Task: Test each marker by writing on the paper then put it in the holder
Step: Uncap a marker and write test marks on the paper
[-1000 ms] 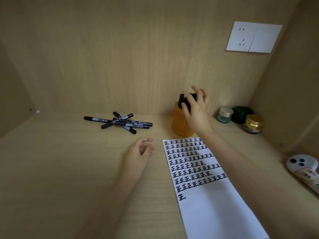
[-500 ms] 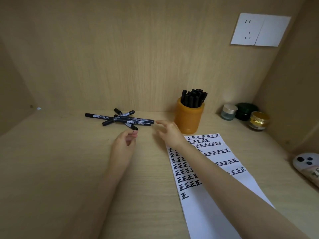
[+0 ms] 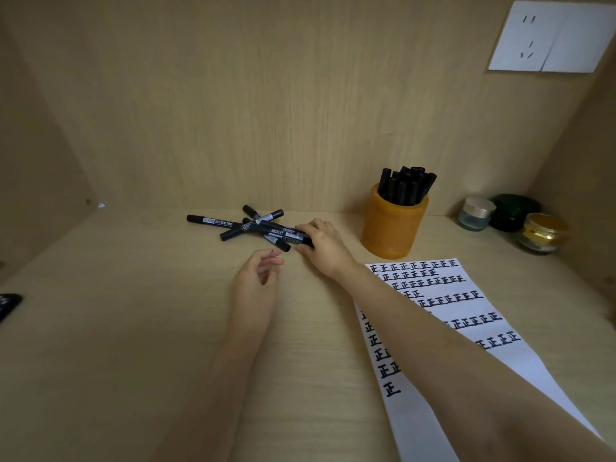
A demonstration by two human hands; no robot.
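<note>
Left hand [image 3: 256, 278]: hanging loose at six o'clock of the pile, fingers lightly curled, holding nothing. Crept forward over the last second, probably readying for the cap.
Paper [image 3: 473, 311]: lying at four o'clock of that hand, partly under the right forearm. Rows of test characters run down to a lone one at the near end, with blank space left below.
Right hand [image 3: 325, 246]: big move! Up on the holder a second ago, mid-crossing half a second ago. Now down at the three o'clock end of the pile, fingers and thumb curled round a marker [image 3: 293, 235].
Marker: capped and low against the desk [image 3: 133, 328], not lifted clear by the look of it.
Loose markers [image 3: 246, 225]: a handful crossed in a heap at twelve o'clock of the left hand, waiting for their test.
Holder [image 3: 393, 228]: orange, upright at two o'clock of the right hand, crammed with black markers, no hand on it now.
Meaning: last marker stowed, fresh round starting. Lift, uncap, write, drop in.
Jars [image 3: 476, 213]: three small ones at three o'clock of the holder, against the far wall.
Wall socket [image 3: 550, 36]: high at one o'clock.
</note>
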